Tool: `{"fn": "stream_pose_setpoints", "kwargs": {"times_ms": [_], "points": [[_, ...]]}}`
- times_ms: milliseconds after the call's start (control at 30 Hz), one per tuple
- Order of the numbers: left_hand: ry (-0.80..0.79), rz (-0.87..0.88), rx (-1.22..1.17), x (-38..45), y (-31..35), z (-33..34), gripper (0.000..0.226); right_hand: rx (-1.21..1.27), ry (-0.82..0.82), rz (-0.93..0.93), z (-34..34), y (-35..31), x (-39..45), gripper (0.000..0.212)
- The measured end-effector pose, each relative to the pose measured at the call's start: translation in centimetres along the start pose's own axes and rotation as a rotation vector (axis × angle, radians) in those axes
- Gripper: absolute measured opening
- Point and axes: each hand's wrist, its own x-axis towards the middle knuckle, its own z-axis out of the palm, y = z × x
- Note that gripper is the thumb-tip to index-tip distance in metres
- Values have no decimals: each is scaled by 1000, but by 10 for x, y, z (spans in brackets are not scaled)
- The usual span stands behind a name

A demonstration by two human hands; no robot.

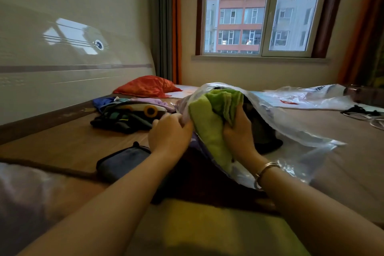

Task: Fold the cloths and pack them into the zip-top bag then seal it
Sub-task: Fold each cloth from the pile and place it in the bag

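green cloth halfway into the bag, and the risks there

the folded green terry cloth (209, 122) was at the mouth of the clear plastic zip-top bag (291, 127) on the bed, above dark cloths; it could unfold or catch on the rim, and a bulging stack could block the seal. the right hand (239, 129) gripped the cloth, the left hand (170, 131) pinched the bag's edge. a pile of unfolded cloths (126, 114) lay just beside.

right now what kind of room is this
Most likely a bedroom in a flat. The person works on a bed with a tall white headboard and an orange pillow against it; a curtained window looks out on apartment blocks. Loose clothes lie on the bed.
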Motion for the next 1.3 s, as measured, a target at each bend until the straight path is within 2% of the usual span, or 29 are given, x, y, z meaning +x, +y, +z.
{"fn": "stream_pose_setpoints", "kwargs": {"times_ms": [67,133,200,233,267,333,400,467,533,567,633,700,900,1000,1100,1233,1300], "points": [[16,124,-82,-1,0,-1,40,14,13,47,26,10,11,54],[7,185,-89,-3,-3,-2,37,-139,-23,227,47,23,27,59],[-7,197,-93,-7,-11,-4,34,-506,-239,515,56,31,39,75],[-10,194,-96,-8,-15,-6,34,-684,-342,575,56,32,40,86],[-12,186,-97,-10,-19,-7,34,-833,-382,546,53,32,38,95],[-44,116,-79,-11,-21,-8,30,-1011,-312,295,45,34,31,95],[-157,-60,-30,-10,-20,-5,26,-1114,-209,-18,37,40,22,82],[-300,-232,3,-9,-22,4,38,-1143,-174,-347,31,49,9,69],[-347,-246,-89,-10,-22,11,31,-1164,-330,-639,27,60,-9,67],[-357,-209,-158,-12,-20,12,29,-1149,-436,-703,26,62,-16,71],[-396,-111,-259,-12,-16,15,39,-1119,-651,-634,26,58,-14,79],[-445,-53,-356,-9,-11,14,42,-1133,-818,-436,32,58,-1,79],[-450,-7,-666,3,-24,0,39,-1244,-876,-250,97,71,50,80],[-407,-30,-726,4,-42,-4,36,-1244,-875,-148,115,80,64,71],[-383,-51,-671,6,-54,-2,36,-1220,-890,-127,121,81,61,71],[-385,-77,-525,3,-51,-1,37,-1112,-904,-204,108,69,51,72],[-405,-105,-457,-1,-47,-5,39,-1015,-874,-228,93,54,41,64]]}}
